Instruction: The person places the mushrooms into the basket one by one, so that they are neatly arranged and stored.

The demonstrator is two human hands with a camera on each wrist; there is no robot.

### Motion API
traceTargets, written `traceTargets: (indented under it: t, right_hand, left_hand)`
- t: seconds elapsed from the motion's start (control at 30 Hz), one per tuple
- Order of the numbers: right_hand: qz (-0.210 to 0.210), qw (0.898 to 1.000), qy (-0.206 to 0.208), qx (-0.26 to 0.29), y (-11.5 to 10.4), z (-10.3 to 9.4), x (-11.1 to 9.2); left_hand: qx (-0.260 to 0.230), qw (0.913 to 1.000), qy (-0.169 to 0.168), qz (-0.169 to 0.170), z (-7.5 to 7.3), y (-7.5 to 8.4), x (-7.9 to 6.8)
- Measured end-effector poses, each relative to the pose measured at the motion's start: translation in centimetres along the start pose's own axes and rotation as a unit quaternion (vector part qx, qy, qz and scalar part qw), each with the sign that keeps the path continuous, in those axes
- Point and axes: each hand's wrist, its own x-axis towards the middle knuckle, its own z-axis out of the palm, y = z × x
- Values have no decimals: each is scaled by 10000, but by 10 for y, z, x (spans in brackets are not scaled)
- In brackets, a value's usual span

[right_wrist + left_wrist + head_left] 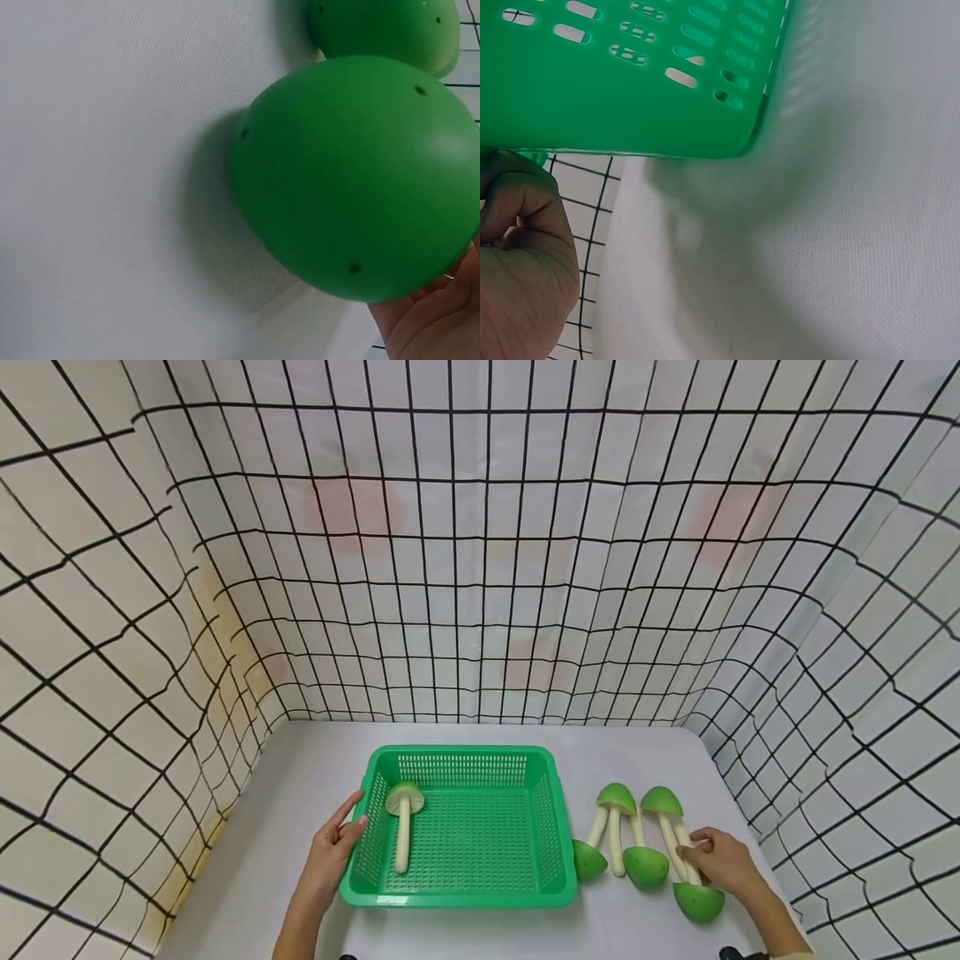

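At the left side of a green plastic basket, my left hand grips the rim, thumb over the edge; its curled fingers show below the rim in the left wrist view. One toy mushroom lies inside on the left, cap toward the back. To the right, my right hand pinches the pale stem of a green-capped mushroom, whose cap points toward me. That cap fills much of the right wrist view and hides most of the fingers there.
Several more green-capped mushrooms lie side by side on the white table between the basket and my right hand, caps alternating front and back. Black wire grid panels backed by white sheeting stand at the back and both sides.
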Motion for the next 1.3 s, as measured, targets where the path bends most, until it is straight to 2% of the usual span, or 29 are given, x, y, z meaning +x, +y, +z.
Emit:
traceTargets:
  t: [0.23, 0.57, 0.83, 1.0, 1.3]
  right_hand:
    - [-65, 9999, 45, 72, -2, -1, -5]
    - [-337, 9990, 264, -130, -15, -16, -13]
    - [-369, 9985, 351, -185, -15, -18, -13]
    - [-227, 9983, 536, -67, -14, -13, -17]
    - [-348, 9952, 884, 220, -42, -17, -26]
  left_hand:
    - [54, 10000, 33, -4, 0, -2, 1]
    - [0, 10000, 22, 34, -1, -3, 2]
    - [-41, 10000, -6, 18, -2, -2, 1]
    - [77, 10000, 3, -23, -2, -4, -1]
    - [30, 10000, 35, 49, -1, -2, 1]
